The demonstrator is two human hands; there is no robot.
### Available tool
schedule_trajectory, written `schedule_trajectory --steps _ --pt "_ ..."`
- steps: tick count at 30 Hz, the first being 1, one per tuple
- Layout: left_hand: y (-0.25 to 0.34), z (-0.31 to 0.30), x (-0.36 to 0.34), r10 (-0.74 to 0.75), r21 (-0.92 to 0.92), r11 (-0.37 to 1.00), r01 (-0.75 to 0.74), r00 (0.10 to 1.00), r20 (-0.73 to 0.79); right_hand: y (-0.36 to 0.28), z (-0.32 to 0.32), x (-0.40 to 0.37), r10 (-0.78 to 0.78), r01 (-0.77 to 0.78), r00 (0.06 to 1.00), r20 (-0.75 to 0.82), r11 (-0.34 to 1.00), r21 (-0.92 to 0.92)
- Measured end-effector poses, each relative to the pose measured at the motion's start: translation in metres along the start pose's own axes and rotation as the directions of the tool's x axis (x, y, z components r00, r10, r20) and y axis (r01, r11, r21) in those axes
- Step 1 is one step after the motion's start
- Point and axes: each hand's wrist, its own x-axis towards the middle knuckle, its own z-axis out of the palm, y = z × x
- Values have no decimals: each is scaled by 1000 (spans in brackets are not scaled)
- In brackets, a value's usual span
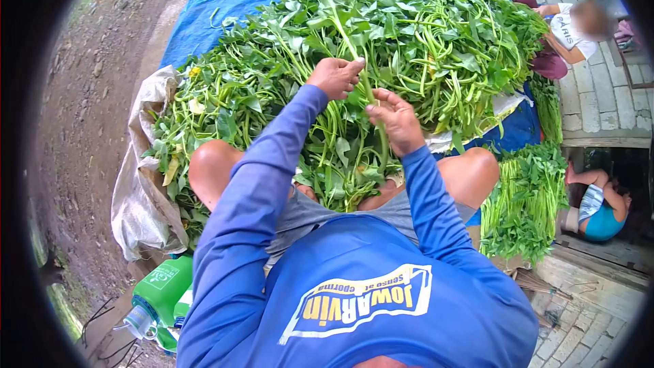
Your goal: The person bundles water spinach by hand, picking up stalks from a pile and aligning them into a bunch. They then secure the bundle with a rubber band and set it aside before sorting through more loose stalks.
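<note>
A long pale-green water spinach stem [367, 84] runs upright in front of me, its leafy top lying over the heap of water spinach [272, 48]. My left hand [335, 79] is closed on its upper part, thumb against the stem. Lower down, my right hand [400, 125] has its fingers curled around the same stem, with the thumb close to it. The stem's bottom end hangs between my bent knees, over more greens. Leaves and stems surround both hands.
Blue tarp [204, 10] and a whitish sack [139, 184] lie under and beside the heap. Bundled greens [521, 204] are stacked at right. Green jugs [163, 283] stand by my left side. One person [569, 34] sits at the far right; another [599, 208] is lower down.
</note>
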Motion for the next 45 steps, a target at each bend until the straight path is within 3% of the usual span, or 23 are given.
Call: schedule_trajectory --steps 2,3,5,9,13,16,20,21,24,25,28,29,32,33,35,36,38,40,43,45 --pt "-14 9 1 32 -88 996 -34 999 -25 26 9 -5 -67 62 995 -76 996 -63" --pt "-24 12 3 74 -122 990 -77 997 -28 32 12 -10 -25 14 995 -97 994 -108" --pt "-43 10 4 149 -209 966 -149 989 -16 43 19 -22 -48 38 990 -132 996 -79" --pt "-32 12 -32 81 -449 891 -75 997 -5 73 17 -35 -120 104 982 -148 988 -113" --pt "-47 27 -44 254 -93 958 -271 953 -168 84 18 -39 -211 186 966 -152 970 -159" --pt "-50 32 -56 276 -172 928 -330 920 -279 80 22 -38 -192 178 967 -170 980 -90" --pt "-65 39 -54 365 -77 861 -503 715 -597 70 27 -43 -181 177 979 -97 983 -48" --pt "-62 38 -51 240 -243 848 -470 751 -615 72 29 -43 -192 189 978 -88 981 -34" --pt "-64 36 -41 65 -440 756 -484 724 -686 73 37 -42 -172 173 982 -72 985 1" --pt "-62 35 -47 92 -449 738 -505 734 -673 72 37 -44 -127 128 988 -84 992 9" --pt "-66 38 -53 442 -125 743 -658 622 -646 75 33 -41 -85 88 990 -113 996 24" --pt "-66 37 -52 476 -59 755 -653 607 -637 78 31 -40 -111 114 987 -117 993 19" --pt "-54 17 -31 406 299 913 -276 670 -622 92 28 -37 -166 157 980 -112 984 -82" --pt "-50 11 -30 388 437 889 -136 731 -561 95 27 -37 -183 169 978 -104 977 -129" --pt "-49 -6 -18 305 510 860 -33 834 -461 90 30 -41 -234 208 967 -102 954 -217" --pt "-42 -8 -17 259 552 834 8 877 -404 87 31 -42 -265 231 959 -105 938 -259" --pt "-38 -7 -24 287 592 806 33 852 -439 87 30 -40 -260 220 955 -140 943 -249" --pt "-40 0 -38 486 610 775 -167 774 -406 93 26 -36 -249 202 956 -155 942 -267" --pt "-50 17 -65 557 299 830 -471 674 -485 95 25 -31 -222 198 966 -130 965 -175" --pt "-50 15 -59 348 34 905 -425 692 -633 93 27 -29 -213 196 970 -116 970 -144"
